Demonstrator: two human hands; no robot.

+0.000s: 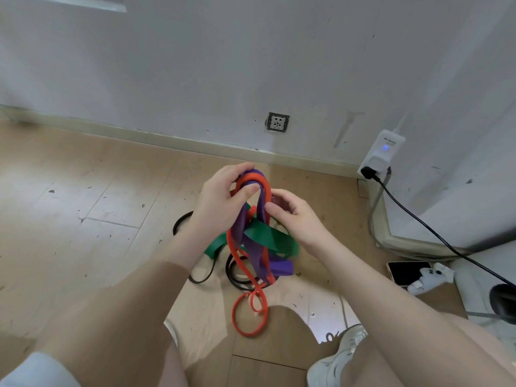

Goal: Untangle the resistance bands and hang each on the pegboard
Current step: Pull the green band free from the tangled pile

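A tangle of resistance bands hangs above the wooden floor. My left hand (223, 196) grips the top loops of the orange band (249, 317) and the purple band (252, 247), lifting them. My right hand (293, 216) pinches the orange strand just below the top. A wide green band (268, 236) wraps across the purple one. The black band (233, 272) lies partly on the floor beneath the bundle. The orange band's lower loop dangles near the floor. No pegboard is in view.
A white wall with a socket (277, 122) runs behind. At the right, a plugged adapter (379, 155) with a black cable (435, 233), a phone (405, 273) and a white controller (430, 279) lie on the floor. My white shoe (339, 356) is at the lower right.
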